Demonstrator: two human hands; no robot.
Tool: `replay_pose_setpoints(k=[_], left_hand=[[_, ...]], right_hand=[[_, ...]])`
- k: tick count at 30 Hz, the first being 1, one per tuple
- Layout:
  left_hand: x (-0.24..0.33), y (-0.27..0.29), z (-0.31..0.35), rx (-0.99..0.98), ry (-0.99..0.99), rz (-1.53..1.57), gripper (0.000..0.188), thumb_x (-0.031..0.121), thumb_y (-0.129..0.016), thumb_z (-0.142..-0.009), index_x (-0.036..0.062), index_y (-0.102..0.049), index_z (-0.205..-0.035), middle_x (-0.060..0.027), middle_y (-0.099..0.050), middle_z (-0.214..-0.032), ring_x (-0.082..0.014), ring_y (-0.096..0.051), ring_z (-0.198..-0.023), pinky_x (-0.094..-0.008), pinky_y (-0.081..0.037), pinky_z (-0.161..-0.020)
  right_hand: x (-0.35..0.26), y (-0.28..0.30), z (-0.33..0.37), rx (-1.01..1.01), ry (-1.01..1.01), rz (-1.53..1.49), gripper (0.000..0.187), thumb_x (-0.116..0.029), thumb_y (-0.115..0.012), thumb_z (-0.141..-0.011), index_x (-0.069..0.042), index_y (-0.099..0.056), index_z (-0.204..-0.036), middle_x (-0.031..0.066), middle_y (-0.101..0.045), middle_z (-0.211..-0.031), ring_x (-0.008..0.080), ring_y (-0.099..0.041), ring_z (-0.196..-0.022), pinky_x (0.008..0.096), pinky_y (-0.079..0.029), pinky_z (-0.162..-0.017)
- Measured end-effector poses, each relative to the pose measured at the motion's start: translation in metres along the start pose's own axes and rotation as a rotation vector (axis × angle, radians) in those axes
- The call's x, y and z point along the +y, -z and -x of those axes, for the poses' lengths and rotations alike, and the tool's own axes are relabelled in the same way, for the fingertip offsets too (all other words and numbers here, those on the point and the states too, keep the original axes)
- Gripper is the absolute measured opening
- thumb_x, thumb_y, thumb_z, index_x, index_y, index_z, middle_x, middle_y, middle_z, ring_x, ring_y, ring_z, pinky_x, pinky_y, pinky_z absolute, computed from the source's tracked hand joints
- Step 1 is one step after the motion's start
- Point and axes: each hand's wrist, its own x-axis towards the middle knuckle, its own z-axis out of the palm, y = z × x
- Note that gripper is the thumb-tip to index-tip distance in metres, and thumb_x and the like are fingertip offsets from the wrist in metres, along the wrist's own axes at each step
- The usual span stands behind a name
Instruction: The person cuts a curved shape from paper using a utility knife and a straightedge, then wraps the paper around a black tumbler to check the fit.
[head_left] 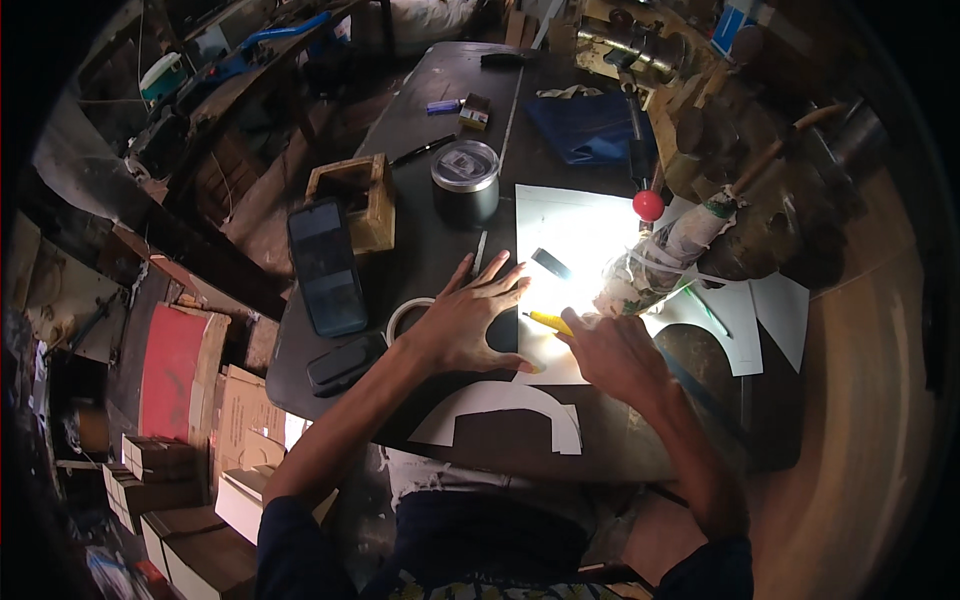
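Note:
My left hand (455,325) lies spread over the left edge of a brightly lit white sheet (550,215), its thumb and fingertips along that edge. In my right hand (620,355) is a yellow utility knife (550,322), its tip pointing left near the sheet's edge. A small dark rectangular piece (551,263) rests on the sheet above the knife. Closer to me lies an arch-shaped white cutout (490,398). Partly behind my left wrist is a roll of tape (398,315). A thin light strip (481,250) lies just beyond my left fingers.
Left on the dark table (470,240) are a phone (326,268), a dark case (347,362), a wooden box (384,205) and a lidded tumbler (466,185). A wrapped lamp arm (650,265) with a red ball (648,205) overhangs the sheet. A green pen (708,310) lies right.

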Motion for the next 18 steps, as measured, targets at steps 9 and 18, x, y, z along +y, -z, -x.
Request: replay_pose_setpoints(k=[9,18], left_hand=[[0.017,0.009,-0.003,-0.158,0.092,-0.172,0.120,0.087,-0.057,-0.084,0.0079,-0.024,-0.168,-0.0137,-0.025,-0.175,-0.0331,-0.012,-0.164,-0.0605,0.003,-0.131],[0.028,0.010,-0.004,-0.162,0.116,-0.286,0.123,0.090,-0.049,-0.087,0.0013,-0.021,-0.168,-0.0162,-0.020,-0.176,-0.0331,-0.010,-0.164,-0.0642,0.009,-0.129]], right_hand=[[0.008,0.000,0.015,-0.149,0.010,0.066,0.026,-0.027,-0.057,-0.108,-0.003,-0.059,-0.119,0.0206,-0.068,-0.072,0.0397,-0.072,-0.067,0.0495,-0.060,-0.067],[-0.038,0.009,0.106,-0.226,-0.542,-0.328,0.038,-0.027,-0.057,-0.106,0.001,-0.057,-0.132,0.0312,-0.071,-0.088,0.0497,-0.073,-0.089,0.0588,-0.058,-0.084]])
